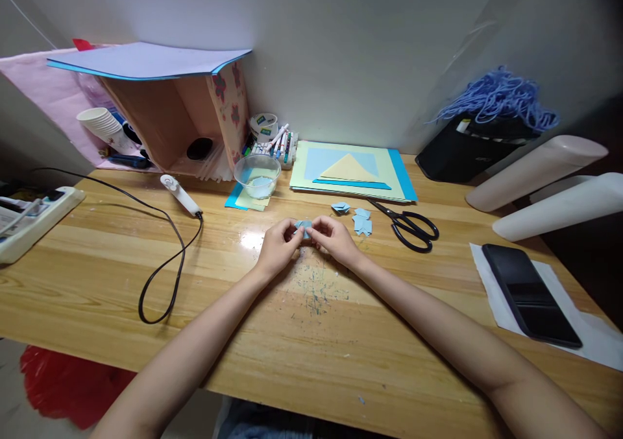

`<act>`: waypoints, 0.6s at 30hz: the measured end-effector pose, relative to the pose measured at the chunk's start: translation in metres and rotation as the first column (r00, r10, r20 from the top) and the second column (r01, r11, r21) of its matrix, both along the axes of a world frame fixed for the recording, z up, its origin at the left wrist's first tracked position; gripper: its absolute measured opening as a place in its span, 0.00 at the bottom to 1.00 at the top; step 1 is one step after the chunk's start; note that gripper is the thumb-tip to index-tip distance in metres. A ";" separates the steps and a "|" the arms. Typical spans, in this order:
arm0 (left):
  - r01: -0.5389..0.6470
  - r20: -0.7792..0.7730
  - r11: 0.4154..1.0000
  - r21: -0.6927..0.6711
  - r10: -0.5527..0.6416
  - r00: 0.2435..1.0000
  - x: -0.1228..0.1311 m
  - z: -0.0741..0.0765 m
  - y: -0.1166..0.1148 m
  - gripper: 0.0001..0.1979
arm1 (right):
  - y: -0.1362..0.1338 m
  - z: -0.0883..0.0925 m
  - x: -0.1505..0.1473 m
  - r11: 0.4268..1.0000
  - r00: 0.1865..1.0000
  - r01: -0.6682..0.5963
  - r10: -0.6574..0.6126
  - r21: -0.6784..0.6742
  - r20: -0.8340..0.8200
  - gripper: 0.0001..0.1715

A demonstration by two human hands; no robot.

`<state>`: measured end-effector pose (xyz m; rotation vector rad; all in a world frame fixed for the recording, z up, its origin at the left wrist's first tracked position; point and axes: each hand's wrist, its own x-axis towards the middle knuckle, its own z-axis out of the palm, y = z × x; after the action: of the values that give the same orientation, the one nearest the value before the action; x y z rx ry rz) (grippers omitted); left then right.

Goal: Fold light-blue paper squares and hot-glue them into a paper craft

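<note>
1. In the head view, we see the left hand (pixel 280 248) pinching a small folded blue paper (pixel 304 227) between thumb and fingers.
2. We see the right hand (pixel 335 239) pinching the same paper from the other side, its thumb close to the left thumb.
3. We find that paper between the two hands, over the middle of the wooden table (pixel 253 367), with dark flecks (pixel 316 293) scattered on the wood nearer us.
4. Just beyond the right hand, we see more folded blue pieces (pixel 362 224) and, beside them, black-handled scissors (pixel 398 216).
5. Farther back, we see a clear plastic bowl (pixel 242 173) and, to its right, a paper stack (pixel 300 166) bearing a yellow paper triangle (pixel 348 168).
</note>
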<state>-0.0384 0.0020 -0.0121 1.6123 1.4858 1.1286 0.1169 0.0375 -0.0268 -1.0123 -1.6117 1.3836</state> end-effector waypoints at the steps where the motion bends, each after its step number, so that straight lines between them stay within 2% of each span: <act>1: 0.002 0.000 1.000 -0.002 -0.002 1.000 0.000 0.000 0.000 0.12 | 0.000 0.000 0.000 1.000 1.000 -0.004 0.004 0.005 0.000 0.14; 10: 0.036 -0.031 0.999 0.006 -0.036 0.999 -0.001 -0.005 0.000 0.11 | -0.002 0.010 0.001 0.999 0.999 -0.043 0.043 0.003 -0.009 0.15; 18: 0.038 -0.062 0.999 0.008 -0.038 0.997 -0.001 -0.003 0.000 0.12 | -0.002 0.009 0.000 0.999 0.999 -0.036 0.035 -0.022 -0.042 0.14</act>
<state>-0.0392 0.0018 -0.0147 1.6887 1.4851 1.0744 0.1169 0.0358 -0.0179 -0.9663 -1.5936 1.4399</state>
